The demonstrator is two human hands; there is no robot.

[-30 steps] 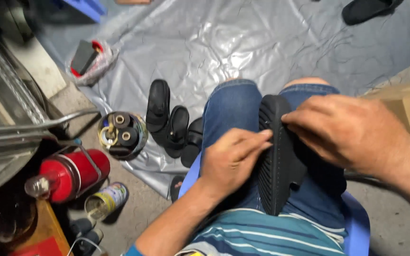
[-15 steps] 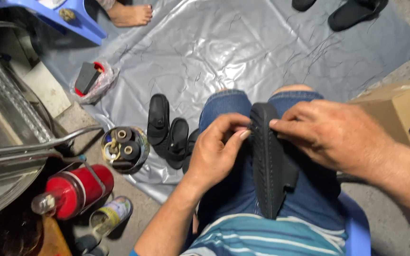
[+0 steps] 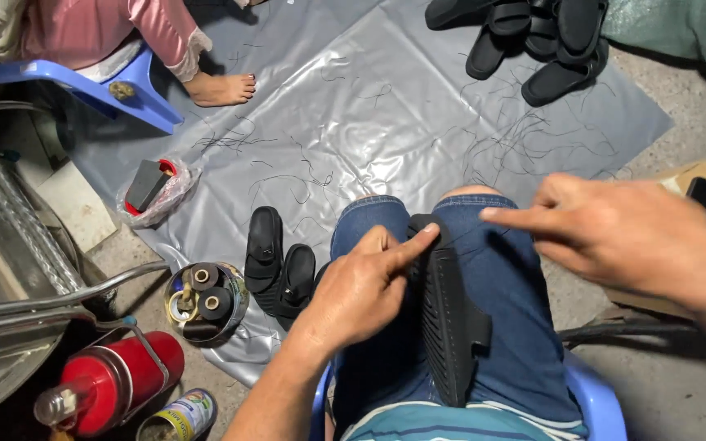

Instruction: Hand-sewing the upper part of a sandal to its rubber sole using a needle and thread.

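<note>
Black ribbed rubber forms the sandal (image 3: 449, 327) that lies on edge along the person's lap, wedged between the two denim-clad thighs (image 3: 516, 327), with its toe end at 12 o'clock and its strap facing 3 o'clock. The left hand (image 3: 361, 290) rests against the sandal's 9 o'clock side, its forefinger and thumb pinched on the upper edge of the sole; the remaining fingers are curled. The right hand (image 3: 614, 233) is held above the right knee at 2 o'clock from the sandal, clear of it, with the forefinger extended toward 9 o'clock and the thumb close beneath it; a thin thread may run from this grip, but this cannot be confirmed. On the grey plastic sheet (image 3: 369, 106) covering the floor, two more black sandals (image 3: 279, 269) lie at 9 o'clock from the lap, and a pile of black sandals (image 3: 533, 37) sits at 12 o'clock. Loose thread offcuts are scattered across the sheet. A round tin of thread spools (image 3: 204, 300) stands at 9 o'clock, with a red canister (image 3: 112, 384) at 8 o'clock. Another person's bare foot (image 3: 221, 88) rests on the sheet at 11 o'clock.
</note>
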